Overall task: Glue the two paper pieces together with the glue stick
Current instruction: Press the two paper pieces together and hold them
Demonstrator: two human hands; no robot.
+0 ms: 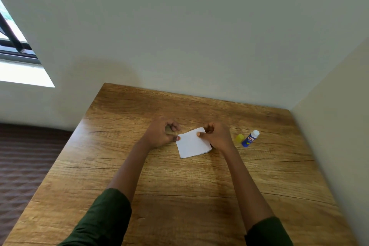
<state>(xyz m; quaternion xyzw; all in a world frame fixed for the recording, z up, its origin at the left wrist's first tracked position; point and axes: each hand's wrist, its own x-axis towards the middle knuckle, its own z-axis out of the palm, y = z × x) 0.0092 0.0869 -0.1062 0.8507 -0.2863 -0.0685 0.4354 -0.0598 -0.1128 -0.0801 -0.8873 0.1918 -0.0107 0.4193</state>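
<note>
A white square of paper (193,144) lies flat on the wooden table (179,195); a second sheet's edge peeks out beneath it at the lower right. My left hand (159,135) presses its thumb on the paper's left corner. The thumb of my right hand (216,135) pins the top right corner, with the other fingers curled. To the right the blue glue stick (250,139) lies on its side, uncapped, its white tip pointing up and away. Its yellow cap (239,138) sits just left of it.
The table stands in a corner, with walls (199,36) at its far edge and right side. A window (16,46) is at the far left. Brown patterned floor (24,166) lies beyond the table's left edge.
</note>
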